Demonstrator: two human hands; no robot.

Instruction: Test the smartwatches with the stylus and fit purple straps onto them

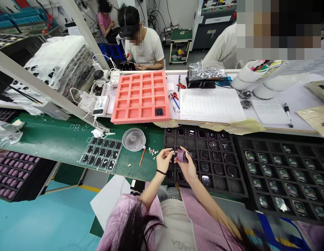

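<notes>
Well, the small purple device [182,156] sits in the person's right hand [189,167], whose fingers [185,150] curl closed around it, above the black foam tray [244,191]. Its long axis seems to run about from left to right, a little tilted, but the fingers hide part of it. The left hand [164,161] is just beside the device's left end, with its fingertips pinched together; I cannot tell if they grip something small or only touch the device. So the right hand is the nearer one, and the left hand follows very close.

The tray below has square pockets with dark watch-like bodies. To the left lies a green work mat [54,139] with a small white fan [134,139], loose silver pieces [152,153] and an orange stick [142,157]. Farther away, on the white bench, are a pink foam tray [141,120] and a printed log sheet [211,104]. Across the bench, a co-worker [146,48] works.
</notes>
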